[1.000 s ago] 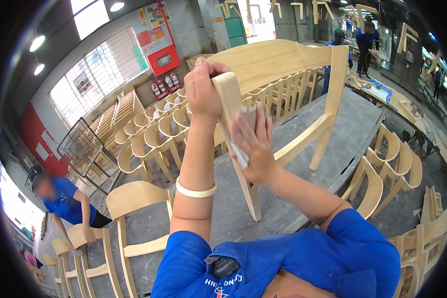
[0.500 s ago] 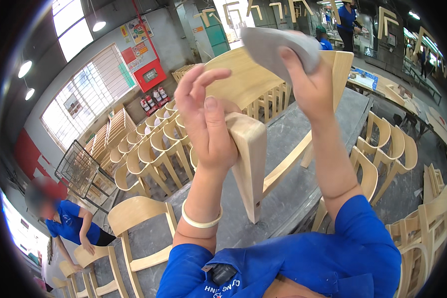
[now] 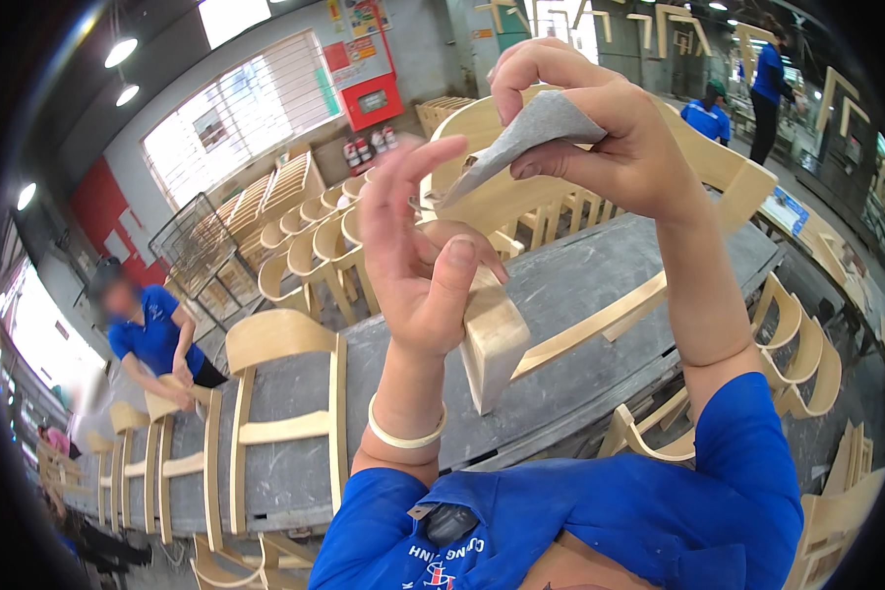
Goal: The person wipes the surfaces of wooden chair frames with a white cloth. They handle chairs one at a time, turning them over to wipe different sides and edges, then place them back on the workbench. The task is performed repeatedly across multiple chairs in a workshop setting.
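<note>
Fingers (image 3: 521, 88) of right hand (image 3: 600, 128) were pinched on grey sandpaper sheet (image 3: 521, 143); pale wooden chair part (image 3: 492, 339) was gripped by left hand (image 3: 423, 265), upper fingers splayed.

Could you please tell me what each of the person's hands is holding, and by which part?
The left hand steadies the wooden chair leg at its cut end; the right hand pinches the grey sandpaper sheet at one edge.

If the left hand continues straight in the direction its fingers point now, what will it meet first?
The left hand points its fingers up toward the grey sandpaper sheet pinched in the right hand. It would probably meet the sheet's lower corner first, though depth is unclear. Its thumb rests on the wooden chair leg.
</note>
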